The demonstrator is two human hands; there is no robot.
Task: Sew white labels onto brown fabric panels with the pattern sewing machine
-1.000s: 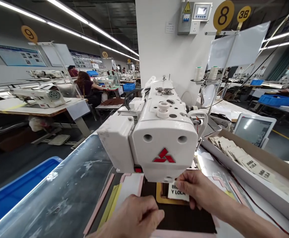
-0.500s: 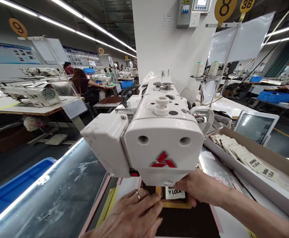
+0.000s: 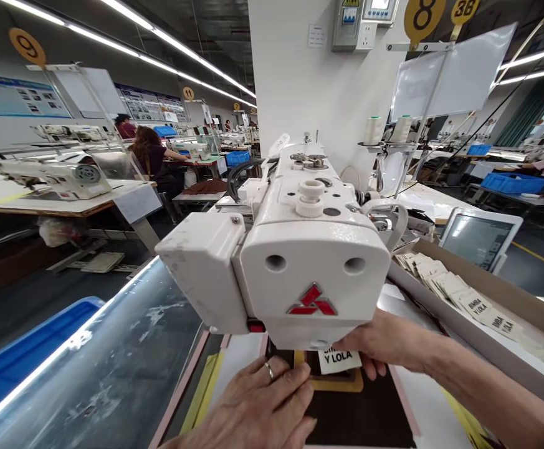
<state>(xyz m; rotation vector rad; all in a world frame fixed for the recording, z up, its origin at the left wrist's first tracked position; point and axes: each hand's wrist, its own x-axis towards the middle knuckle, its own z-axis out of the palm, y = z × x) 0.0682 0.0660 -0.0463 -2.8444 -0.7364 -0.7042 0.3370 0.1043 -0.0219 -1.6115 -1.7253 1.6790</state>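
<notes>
A white label (image 3: 339,360) printed "BIMBA Y LOLA" sits tilted over the yellow frame (image 3: 337,384) beneath the sewing machine head (image 3: 316,274). My right hand (image 3: 384,343) has its fingers closed at the label's right edge; its fingertips are partly behind the machine head. Flat at the frame's left side rests my left hand (image 3: 276,399), a ring on one finger, its fingers stretched over the dark brown piece (image 3: 356,418). The label's top and the needle area are hidden by the head.
On the right, a long cardboard box (image 3: 500,268) holds several labels, with a tablet-like screen (image 3: 481,240) behind it. A blue bin (image 3: 33,349) stands at the left, beside the table's lit edge. Other people work at machines farther back.
The label has turned from nearly straight inside the frame to a tilt, shifting slightly right with my right hand. My left hand stays at the frame; the view has shifted slightly.
</notes>
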